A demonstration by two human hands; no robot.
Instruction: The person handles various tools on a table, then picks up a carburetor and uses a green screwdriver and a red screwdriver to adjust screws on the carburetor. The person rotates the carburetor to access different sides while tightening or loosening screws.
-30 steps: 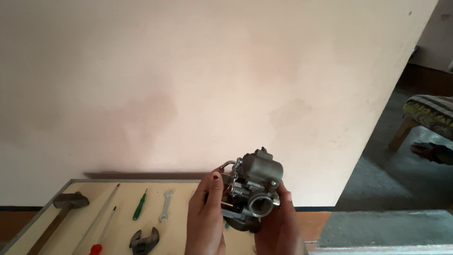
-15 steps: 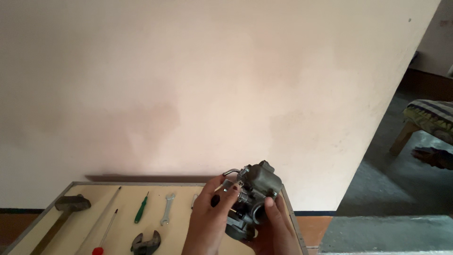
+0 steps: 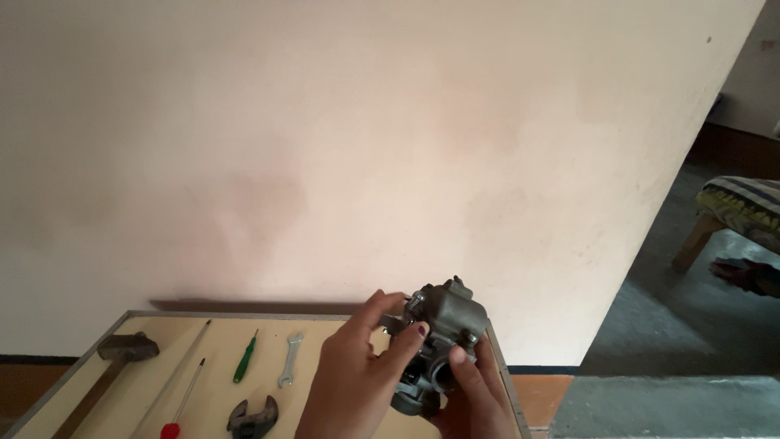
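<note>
The carburetor sits in the grip of both hands, the left hand on its left side and the right hand under and to its right, above the right end of the bench. Left of the grip lie an open-end wrench, then a small screwdriver, a long screwdriver and, farthest left, a hammer. An adjustable wrench lies just left of the left hand. The wall stands behind the grip.

You hold a small grey metal carburettor up above the right end of the desk, clear of its surface. Its cast body is dull grey, with a rounded dome at the top, a round dark bore facing you lower down, and small screws and fittings along its upper left. It sits tilted, its top leaning toward the right.
</note>
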